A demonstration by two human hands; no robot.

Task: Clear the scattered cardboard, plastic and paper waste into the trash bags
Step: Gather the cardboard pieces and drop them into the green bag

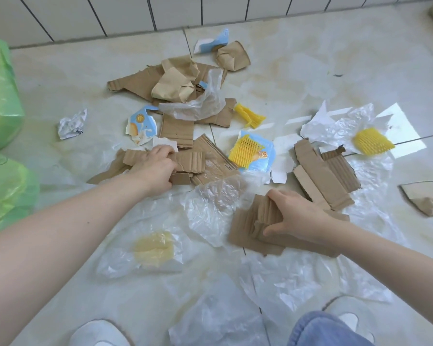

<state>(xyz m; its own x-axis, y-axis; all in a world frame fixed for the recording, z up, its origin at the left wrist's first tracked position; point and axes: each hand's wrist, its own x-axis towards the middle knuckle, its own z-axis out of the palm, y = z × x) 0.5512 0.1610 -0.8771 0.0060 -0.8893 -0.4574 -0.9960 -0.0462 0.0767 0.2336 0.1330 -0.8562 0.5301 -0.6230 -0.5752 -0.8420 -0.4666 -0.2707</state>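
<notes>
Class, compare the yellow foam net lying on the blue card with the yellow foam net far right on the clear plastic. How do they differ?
The net on the blue card lies flattened, its open mesh showing. The net on the clear plastic looks puffier and tighter ribbed, sitting in sunlight. Both are yellow and untouched by either hand.

Pale glossy tiled floor (335,58): torn brown cardboard pieces (135,82) mid-floor; clear plastic sheets (273,278) near edge; green trash bags (0,96) left edge.

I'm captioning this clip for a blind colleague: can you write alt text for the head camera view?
A person's left hand and right hand each grip torn cardboard pieces on a pale tiled floor littered with cardboard, clear plastic sheets, yellow foam netting and crumpled paper. Green trash bags stand at the left edge.
</notes>
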